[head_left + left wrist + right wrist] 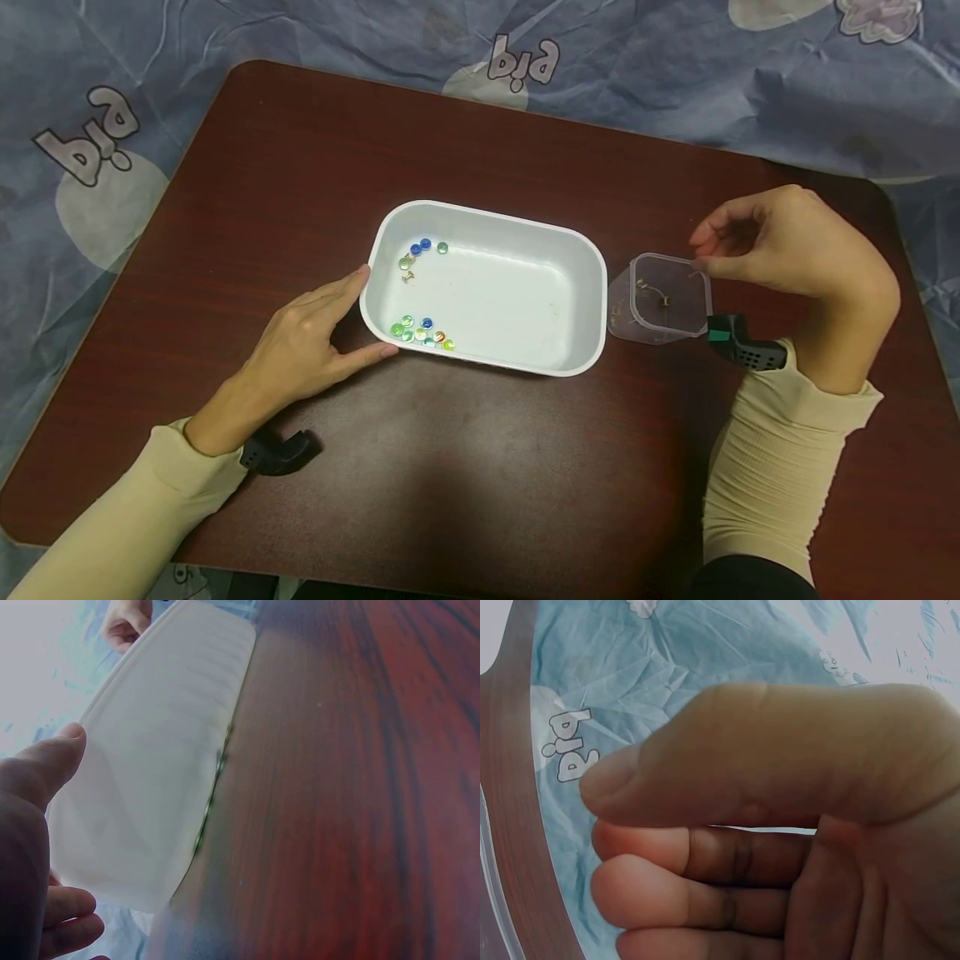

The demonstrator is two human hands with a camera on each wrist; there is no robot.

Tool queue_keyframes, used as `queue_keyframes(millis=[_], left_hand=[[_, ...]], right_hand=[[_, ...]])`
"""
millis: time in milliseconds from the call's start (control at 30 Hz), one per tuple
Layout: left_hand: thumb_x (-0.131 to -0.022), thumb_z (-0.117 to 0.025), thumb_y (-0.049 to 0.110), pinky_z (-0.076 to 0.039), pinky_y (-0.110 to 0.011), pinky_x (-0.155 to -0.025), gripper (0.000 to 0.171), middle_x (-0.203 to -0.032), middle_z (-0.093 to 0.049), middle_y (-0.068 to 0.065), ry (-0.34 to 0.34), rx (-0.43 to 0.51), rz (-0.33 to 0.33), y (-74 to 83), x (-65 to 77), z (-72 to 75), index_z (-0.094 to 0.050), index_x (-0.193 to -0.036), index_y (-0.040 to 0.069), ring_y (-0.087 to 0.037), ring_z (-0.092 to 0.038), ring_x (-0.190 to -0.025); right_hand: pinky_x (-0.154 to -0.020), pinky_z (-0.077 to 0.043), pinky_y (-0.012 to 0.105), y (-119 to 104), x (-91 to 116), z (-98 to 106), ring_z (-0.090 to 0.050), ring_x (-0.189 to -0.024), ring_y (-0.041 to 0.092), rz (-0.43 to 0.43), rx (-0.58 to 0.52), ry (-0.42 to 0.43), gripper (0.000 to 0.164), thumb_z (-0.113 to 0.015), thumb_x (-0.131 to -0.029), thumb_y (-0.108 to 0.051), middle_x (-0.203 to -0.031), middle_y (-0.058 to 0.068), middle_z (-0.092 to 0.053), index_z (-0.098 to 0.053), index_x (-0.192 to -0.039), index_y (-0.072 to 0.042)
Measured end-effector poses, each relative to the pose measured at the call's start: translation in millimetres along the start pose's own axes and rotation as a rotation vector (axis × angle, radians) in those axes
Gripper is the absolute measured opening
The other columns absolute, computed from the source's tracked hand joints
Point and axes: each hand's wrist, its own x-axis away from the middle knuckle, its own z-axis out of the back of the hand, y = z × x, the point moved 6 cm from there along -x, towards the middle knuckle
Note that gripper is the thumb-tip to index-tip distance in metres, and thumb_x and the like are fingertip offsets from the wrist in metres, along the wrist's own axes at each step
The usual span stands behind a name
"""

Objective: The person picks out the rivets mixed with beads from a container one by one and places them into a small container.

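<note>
My left hand (300, 342) rests against the left corner of a white tray (510, 225), fingers straight at the left wall and thumb at the front rim. In the left wrist view the thumb (56, 761) lies against the tray's outer side. Glass marbles (421, 334) lie in two groups at the tray's left end, with small gold pins (407, 277) near the rear group. My right hand (795, 242) hovers over the rim of a clear plastic container (652, 329), fingers bent and nothing visible between them. A few gold pins (664, 300) show inside the container.
Both the tray and the container stand on a dark brown wooden table (487, 467). The container is close beside the tray's right wall. Blue patterned cloth (637, 67) surrounds the table's far and left edges.
</note>
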Motion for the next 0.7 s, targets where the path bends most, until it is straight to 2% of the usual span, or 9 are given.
queue_keyframes(millis=[700], left_hand=[[-0.088, -0.052, 0.071, -0.05, -0.058, -0.09, 0.094, -0.127, -0.059, -0.029, -0.01, -0.004, 0.015, -0.3, 0.0, -0.2, -0.05, -0.139, -0.009, -0.043, -0.061, -0.114]], right_hand=[[-0.06, -0.044, 0.009, -5.5, -2.9, -3.0, -0.063, -0.064, 0.002, 0.038, 0.026, 0.006, 0.014, -0.081, -0.078, -0.005, -0.075, -0.003, -0.072, -0.074, -0.09, -0.008]])
